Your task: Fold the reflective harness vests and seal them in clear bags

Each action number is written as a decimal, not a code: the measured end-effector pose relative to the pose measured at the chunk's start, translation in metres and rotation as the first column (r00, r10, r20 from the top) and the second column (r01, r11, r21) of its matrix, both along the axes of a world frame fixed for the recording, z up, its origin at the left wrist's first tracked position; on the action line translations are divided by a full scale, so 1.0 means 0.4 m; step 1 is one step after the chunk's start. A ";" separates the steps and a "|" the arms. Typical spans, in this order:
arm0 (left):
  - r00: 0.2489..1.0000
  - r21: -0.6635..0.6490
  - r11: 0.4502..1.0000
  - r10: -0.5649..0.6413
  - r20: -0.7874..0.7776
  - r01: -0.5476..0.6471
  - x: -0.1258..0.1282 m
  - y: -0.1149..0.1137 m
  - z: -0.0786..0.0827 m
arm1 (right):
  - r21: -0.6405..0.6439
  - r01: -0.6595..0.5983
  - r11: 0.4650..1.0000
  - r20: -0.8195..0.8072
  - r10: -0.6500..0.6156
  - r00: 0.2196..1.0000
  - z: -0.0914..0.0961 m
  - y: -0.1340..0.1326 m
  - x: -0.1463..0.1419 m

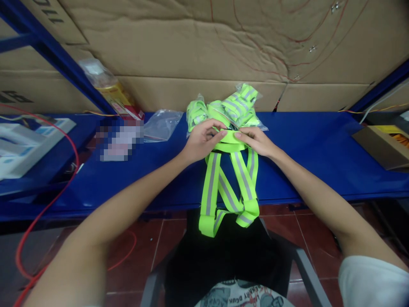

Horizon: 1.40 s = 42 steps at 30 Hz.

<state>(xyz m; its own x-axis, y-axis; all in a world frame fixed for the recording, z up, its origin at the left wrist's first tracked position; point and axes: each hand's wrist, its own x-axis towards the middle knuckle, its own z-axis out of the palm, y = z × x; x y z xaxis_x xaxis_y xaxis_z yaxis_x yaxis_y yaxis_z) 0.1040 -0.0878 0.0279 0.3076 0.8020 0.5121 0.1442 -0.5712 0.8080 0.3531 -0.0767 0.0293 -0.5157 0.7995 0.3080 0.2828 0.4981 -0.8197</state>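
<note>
A neon yellow-green reflective harness (210, 192) with grey stripes hangs in loops over the front edge of the blue table, down towards my lap. My left hand (203, 140) pinches its upper band between thumb and fingers. On the other side, my right hand (257, 140) grips the same band, thumb on top. A short stretch of the strap lies between the two hands, with a small dark piece at its upper edge that I cannot make out. Just behind my hands, several bagged reflective harnesses (239, 102) are heaped in clear plastic.
A clear plastic bag (162, 124) lies flat left of the heap, near a bottle with a yellow-and-red label (116, 91). An open cardboard box (383, 145) stands at the right. Cardboard (166, 38) walls the back. A red hose (75, 157) curves down the left side.
</note>
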 end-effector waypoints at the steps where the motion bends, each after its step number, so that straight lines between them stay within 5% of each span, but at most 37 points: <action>1: 0.999 -0.070 0.997 -0.026 0.034 0.029 0.001 0.000 0.000 | 0.018 0.000 1.000 0.006 0.000 1.000 -0.001 0.002 0.002; 8: 0.997 -0.225 0.973 -0.046 0.062 0.059 -0.026 0.023 0.007 | 0.060 0.014 0.998 0.119 -0.021 0.993 -0.002 0.014 0.014; 15: 0.981 -0.459 0.868 -0.141 0.134 0.187 -0.018 0.016 -0.002 | 0.209 0.136 0.968 0.355 -0.205 0.912 0.019 -0.001 0.016; 21: 0.972 -0.537 0.814 -0.144 0.185 0.223 -0.001 0.011 -0.019 | -0.084 -0.031 0.996 0.157 0.044 0.987 0.012 0.009 0.021; 30: 0.961 -0.487 0.833 -0.175 0.216 0.261 -0.004 0.023 -0.036 | -0.184 -0.123 0.975 0.070 0.138 0.988 0.010 0.021 0.027; 39: 0.964 -0.489 0.837 -0.162 0.209 0.247 -0.022 0.035 -0.024 | 0.083 0.056 0.995 0.288 -0.077 0.954 0.009 0.011 0.025; 42: 0.983 -0.502 0.846 -0.129 0.133 0.179 -0.031 0.047 -0.034 | 0.083 0.094 0.992 0.285 -0.113 0.952 0.013 0.009 0.025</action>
